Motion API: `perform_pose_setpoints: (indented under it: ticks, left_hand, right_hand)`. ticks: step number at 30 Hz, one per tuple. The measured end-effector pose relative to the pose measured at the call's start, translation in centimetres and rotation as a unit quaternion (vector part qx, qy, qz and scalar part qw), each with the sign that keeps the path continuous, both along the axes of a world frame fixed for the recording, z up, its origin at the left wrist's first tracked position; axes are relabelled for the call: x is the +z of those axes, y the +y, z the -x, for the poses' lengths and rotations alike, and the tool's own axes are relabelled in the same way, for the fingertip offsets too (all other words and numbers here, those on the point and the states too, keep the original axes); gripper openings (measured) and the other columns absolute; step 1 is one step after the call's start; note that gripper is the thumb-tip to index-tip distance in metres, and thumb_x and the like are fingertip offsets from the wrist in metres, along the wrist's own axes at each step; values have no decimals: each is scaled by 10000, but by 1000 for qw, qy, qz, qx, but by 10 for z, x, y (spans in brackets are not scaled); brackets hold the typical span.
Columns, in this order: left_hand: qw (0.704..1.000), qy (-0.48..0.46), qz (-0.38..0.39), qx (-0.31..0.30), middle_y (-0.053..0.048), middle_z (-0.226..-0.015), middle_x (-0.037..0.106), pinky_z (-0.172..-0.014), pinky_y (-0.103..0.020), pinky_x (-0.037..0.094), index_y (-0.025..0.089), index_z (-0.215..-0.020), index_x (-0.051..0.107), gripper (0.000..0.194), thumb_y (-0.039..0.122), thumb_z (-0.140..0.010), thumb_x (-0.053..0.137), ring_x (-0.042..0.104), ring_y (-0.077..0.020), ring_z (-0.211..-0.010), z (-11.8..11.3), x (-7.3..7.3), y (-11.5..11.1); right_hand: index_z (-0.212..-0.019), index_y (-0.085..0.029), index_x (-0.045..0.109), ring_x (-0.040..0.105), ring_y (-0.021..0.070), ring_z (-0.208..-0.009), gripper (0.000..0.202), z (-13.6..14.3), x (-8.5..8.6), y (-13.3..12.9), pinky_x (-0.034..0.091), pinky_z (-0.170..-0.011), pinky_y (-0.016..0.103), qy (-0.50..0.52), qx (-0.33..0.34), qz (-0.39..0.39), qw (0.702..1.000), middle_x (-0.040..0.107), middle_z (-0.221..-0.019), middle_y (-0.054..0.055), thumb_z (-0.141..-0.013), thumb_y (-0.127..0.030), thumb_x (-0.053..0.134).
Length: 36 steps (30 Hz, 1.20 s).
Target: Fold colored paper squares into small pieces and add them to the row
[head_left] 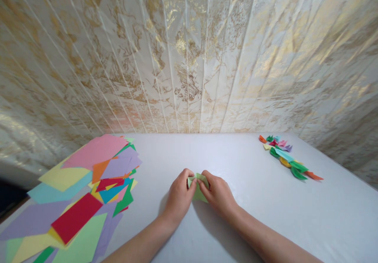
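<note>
A small light green paper [201,194] is held between my two hands above the middle of the white table [236,152]. My left hand [180,194] pinches its left side, with the thumb on the near face and the fingers behind. On the right side, my right hand [220,194] grips the same paper with thumb and bent fingers. The thumbs nearly meet at the paper's upper middle, where its top edge looks creased. Part of the paper is hidden by the fingers.
Loose coloured papers lie overlapped at the left, among them a red sheet [76,217] and a pink sheet [97,150]. Several small folded paper pieces [285,154] form a cluster at the back right. A gold-patterned curtain [189,58] hangs behind the table.
</note>
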<state>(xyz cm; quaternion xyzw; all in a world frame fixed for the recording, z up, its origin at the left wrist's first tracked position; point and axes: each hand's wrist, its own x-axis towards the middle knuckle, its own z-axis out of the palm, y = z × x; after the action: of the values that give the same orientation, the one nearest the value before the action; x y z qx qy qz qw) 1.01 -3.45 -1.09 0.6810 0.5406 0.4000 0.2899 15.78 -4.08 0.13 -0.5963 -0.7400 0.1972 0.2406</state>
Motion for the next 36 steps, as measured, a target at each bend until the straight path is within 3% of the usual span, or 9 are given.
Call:
perform_pose_setpoints:
  ticks: [6, 12, 18, 23, 29, 36]
  left_hand:
    - [1000, 1, 2, -13, -8, -860, 626, -762, -293, 418, 223, -857, 536, 72, 166, -843, 494, 591, -189, -831, 0, 2, -2]
    - [998, 20, -12, -53, -15, -846, 602, -741, -296, 435, 223, -825, 548, 97, 151, -841, 484, 584, -185, -802, -1, 11, -5]
    - [997, -3, -8, -82, -45, -997, 637, -825, -324, 475, 238, -1017, 590, 215, 148, -833, 524, 614, -191, -862, -1, 12, -9]
    - [997, -5, -8, -73, -11, -896, 640, -800, -316, 487, 228, -922, 542, 120, 140, -842, 526, 625, -182, -831, 1, 4, -7]
    - [991, 12, -32, -128, -36, -1047, 577, -837, -310, 494, 238, -1015, 574, 251, 86, -827, 507, 601, -171, -910, 2, 0, -6]
    - [987, 37, -31, -150, -42, -1057, 594, -875, -315, 475, 258, -1119, 596, 345, 94, -826, 519, 586, -194, -966, 4, 1, -7]
  right_hand:
    - [-801, -223, 520, 544, 154, -609, 140, 1, -1, -2, 242, -562, 252, -32, 25, -18, 999, 647, -706, 21, -904, -236, 426]
    - [-857, -217, 516, 572, 157, -667, 107, 0, 0, -2, 265, -593, 251, -44, 50, -13, 998, 683, -816, 41, -893, -188, 420]
    - [-813, -219, 455, 516, 142, -615, 67, -6, -1, 3, 257, -563, 233, 11, 22, 21, 999, 615, -710, -1, -833, -158, 437]
    - [-772, -221, 413, 488, 138, -600, 79, -9, -6, 7, 260, -562, 231, 49, 22, 21, 998, 539, -648, -24, -836, -176, 424]
    - [-741, -219, 410, 455, 126, -571, 98, -9, -7, 8, 267, -545, 221, 82, 17, 22, 996, 504, -614, -40, -826, -175, 431]
    - [-710, -222, 402, 437, 125, -546, 130, -11, -6, 10, 263, -531, 224, 96, -6, 31, 995, 485, -582, -46, -833, -224, 445]
